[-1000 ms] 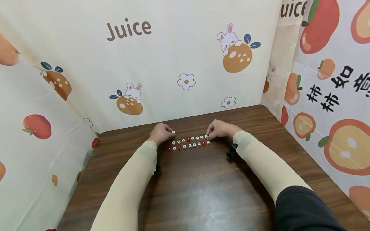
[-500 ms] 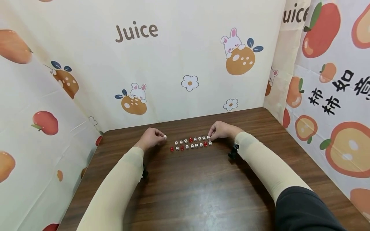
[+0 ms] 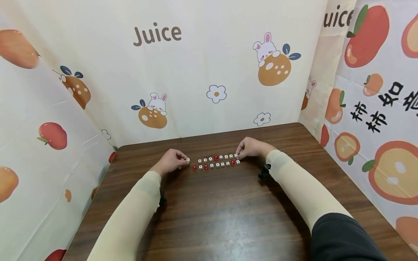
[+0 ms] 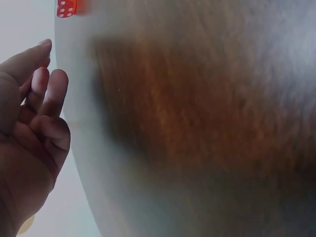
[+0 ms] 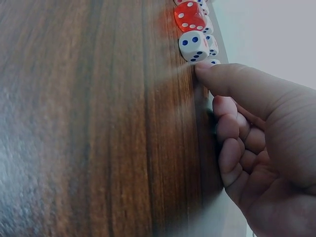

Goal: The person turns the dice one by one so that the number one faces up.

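Note:
Two rows of small dice lie on the table, mostly white with some red. My left hand [image 3: 170,161] pinches a white die [image 3: 188,160] between thumb and index finger, just left of the back row with a small gap. In the left wrist view that die is hidden by the fingers. At the right end of the back row, my right hand [image 3: 250,147] holds the last white die [image 3: 236,156] by thumb and finger. The right wrist view has the thumb in front of it, close beside the front row's white end die [image 5: 193,46].
A red die [image 3: 195,168] begins the front row at the left. The dark wooden table [image 3: 209,210] meets a patterned cloth backdrop [image 3: 196,65] behind the dice, with another printed cloth [image 3: 369,108] along the right side.
My left hand, with its white die, has moved left from behind the back row's end and come down level with that row. The right hand stays at the right end. The head view has shifted slightly.

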Available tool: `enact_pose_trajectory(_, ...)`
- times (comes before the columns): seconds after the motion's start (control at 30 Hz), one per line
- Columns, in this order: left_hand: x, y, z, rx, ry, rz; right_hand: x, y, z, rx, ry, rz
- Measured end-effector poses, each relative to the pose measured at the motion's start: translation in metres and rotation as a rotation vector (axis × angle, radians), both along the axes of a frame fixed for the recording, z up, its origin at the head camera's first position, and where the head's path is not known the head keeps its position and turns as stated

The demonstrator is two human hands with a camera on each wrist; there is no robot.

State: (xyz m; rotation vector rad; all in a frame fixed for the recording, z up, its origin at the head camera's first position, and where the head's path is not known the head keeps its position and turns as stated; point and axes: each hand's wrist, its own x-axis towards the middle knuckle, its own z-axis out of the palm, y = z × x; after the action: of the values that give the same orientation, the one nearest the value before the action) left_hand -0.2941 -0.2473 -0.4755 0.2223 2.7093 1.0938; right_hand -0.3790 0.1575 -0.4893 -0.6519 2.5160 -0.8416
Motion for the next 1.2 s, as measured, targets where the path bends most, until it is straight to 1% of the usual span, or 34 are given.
enact_pose_trajectory(0.23,-0.002,0.005,-0.005,-0.024,-0.033,0.006,0.000,0.000,-0.001,-0.006,0.002,-0.004)
enact_pose_trajectory(0.43,-0.005,0.013,-0.006,-0.012,-0.011,0.002,0.002,-0.001,0.000,-0.004,0.012,-0.009)
enact_pose_trajectory(0.67,-0.008,0.021,-0.013,-0.008,-0.015,0.005,0.004,-0.002,0.002,-0.015,0.005,-0.002)
enact_pose_trajectory(0.83,-0.008,0.026,-0.011,-0.007,-0.015,0.007,0.004,-0.001,0.002,-0.023,-0.001,-0.005)
enact_pose_trajectory(1.0,-0.008,0.027,-0.011,-0.014,-0.029,0.008,0.004,0.000,0.002,-0.030,0.001,-0.003)
enact_pose_trajectory(1.2,-0.009,0.024,-0.015,0.005,-0.046,0.014,0.005,0.000,0.003,-0.029,-0.002,-0.012)
